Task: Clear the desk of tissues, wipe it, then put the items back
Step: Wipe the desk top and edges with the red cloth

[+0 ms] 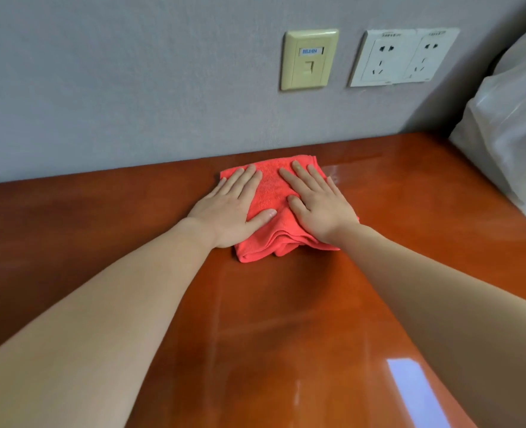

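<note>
Both my hands lie flat on the red cloth (271, 193), fingers straight and spread, gripping nothing, palms pressing it onto the desk (286, 304). My left hand (229, 208) covers the cloth's left side. Its fingertips reach the far left corner, its thumb lies across the middle, and the heel of the palm hangs off the cloth's left edge onto bare wood. My right hand (317, 205) covers the right side, fingers pointing to the wall (132, 88) and slanting slightly left. A strip of cloth shows between the two hands.

The cloth is folded into a thick, roughly square pad, so I cannot name its long axis with certainty. Its longer run seems to go from me towards the wall, leaning a little right. The far edge lies just short of the wall. The near edge, bunched in loose folds, sticks out below my wrists.

A pale glossy streak shows on the desk just right of the cloth. On the wall above are a beige data plate (309, 58) and a white double socket (403, 57). A white plastic bag (508, 134) sits at the desk's right end.
</note>
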Demonstrator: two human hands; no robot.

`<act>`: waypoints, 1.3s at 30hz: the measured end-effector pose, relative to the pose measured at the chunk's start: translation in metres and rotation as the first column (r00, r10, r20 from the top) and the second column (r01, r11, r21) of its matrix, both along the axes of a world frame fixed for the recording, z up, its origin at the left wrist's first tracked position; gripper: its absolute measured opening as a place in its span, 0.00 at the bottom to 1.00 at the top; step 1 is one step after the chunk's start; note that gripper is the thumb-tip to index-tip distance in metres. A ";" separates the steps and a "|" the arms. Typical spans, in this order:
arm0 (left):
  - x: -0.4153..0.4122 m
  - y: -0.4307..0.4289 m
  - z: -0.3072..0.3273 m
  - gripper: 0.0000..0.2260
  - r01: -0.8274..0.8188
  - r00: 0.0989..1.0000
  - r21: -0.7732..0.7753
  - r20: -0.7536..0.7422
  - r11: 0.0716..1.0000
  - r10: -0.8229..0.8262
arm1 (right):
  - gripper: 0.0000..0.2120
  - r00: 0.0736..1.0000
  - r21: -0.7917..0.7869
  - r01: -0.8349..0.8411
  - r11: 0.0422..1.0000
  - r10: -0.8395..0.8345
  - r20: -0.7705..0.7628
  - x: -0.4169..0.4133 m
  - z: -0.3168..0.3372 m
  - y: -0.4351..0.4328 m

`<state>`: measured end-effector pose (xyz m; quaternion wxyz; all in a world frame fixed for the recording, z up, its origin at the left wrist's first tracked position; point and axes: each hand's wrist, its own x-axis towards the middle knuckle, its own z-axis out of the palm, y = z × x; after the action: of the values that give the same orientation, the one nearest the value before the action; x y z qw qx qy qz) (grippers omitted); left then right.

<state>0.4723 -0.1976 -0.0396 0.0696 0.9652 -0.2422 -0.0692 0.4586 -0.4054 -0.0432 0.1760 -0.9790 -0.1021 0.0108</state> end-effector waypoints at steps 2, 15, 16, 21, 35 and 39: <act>-0.026 0.009 0.000 0.38 0.022 1.000 -0.014 -0.001 1.000 -0.022 | 0.25 1.000 0.007 0.016 1.000 -0.016 0.002 -0.029 -0.001 0.008; -0.195 0.072 -0.009 0.37 0.034 0.999 -0.062 0.026 0.997 -0.033 | 0.23 0.998 0.000 0.057 0.998 -0.057 0.026 -0.195 -0.009 0.075; -0.215 0.079 -0.009 0.36 0.033 0.999 -0.059 0.024 0.998 -0.031 | 0.23 0.998 0.006 0.053 0.999 -0.053 0.031 -0.214 -0.010 0.081; -0.329 0.113 -0.013 0.36 0.036 0.999 -0.068 0.039 0.997 -0.034 | 0.23 0.999 0.015 0.010 1.000 -0.011 0.053 -0.322 -0.015 0.111; -0.502 0.192 -0.071 0.32 0.014 0.805 0.123 0.587 0.992 -0.084 | 0.32 0.904 0.029 -0.039 0.999 0.023 0.426 -0.509 -0.073 0.193; -0.520 0.215 -0.108 0.27 0.043 0.658 0.174 0.736 0.984 -0.159 | 0.35 0.888 0.023 -0.081 0.996 0.062 0.455 -0.528 -0.115 0.205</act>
<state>-0.0478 0.0176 -0.1474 -0.1081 0.8962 -0.2970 0.3114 -0.0696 -0.2007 -0.1587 0.1669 -0.9462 -0.1764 -0.2138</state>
